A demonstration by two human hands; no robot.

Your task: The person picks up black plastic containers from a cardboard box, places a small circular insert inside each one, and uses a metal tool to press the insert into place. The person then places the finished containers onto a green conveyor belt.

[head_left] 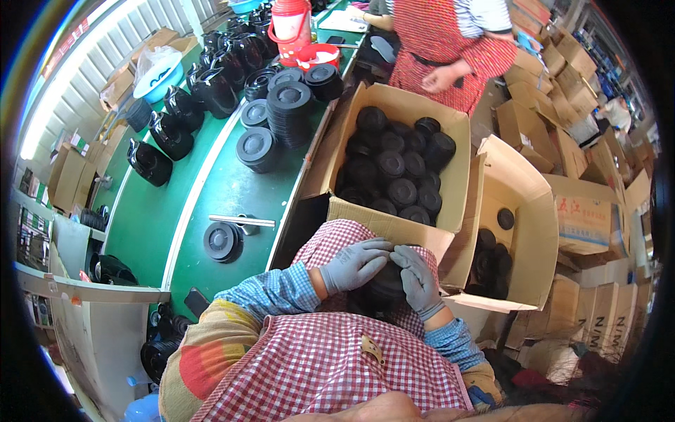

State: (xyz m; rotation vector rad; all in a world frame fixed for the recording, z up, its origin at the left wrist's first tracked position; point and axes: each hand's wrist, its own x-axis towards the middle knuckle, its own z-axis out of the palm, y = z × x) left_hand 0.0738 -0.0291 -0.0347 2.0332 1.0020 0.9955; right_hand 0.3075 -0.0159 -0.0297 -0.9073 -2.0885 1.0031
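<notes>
On my lap, against the red-and-white checked apron, rests a round black plastic part (376, 294), partly covered by my hands and in shadow. My left hand (355, 265), in a grey glove, lies over its upper left edge, fingers bent lightly onto it. Around the right side of the same part curves my right hand (420, 281), gloved alike. The fingertips of both hands nearly meet at the top. Straight ahead of my knees stands a cardboard box (457, 204) holding many round black parts (391, 164).
A second box (529, 232) to the right holds fewer black parts. On the green bench (186, 243) at left are stacked black discs (290, 112), a metal bar (241, 221), black jugs (214, 91) and a red bucket (290, 32). Another person (443, 49) stands beyond the boxes.
</notes>
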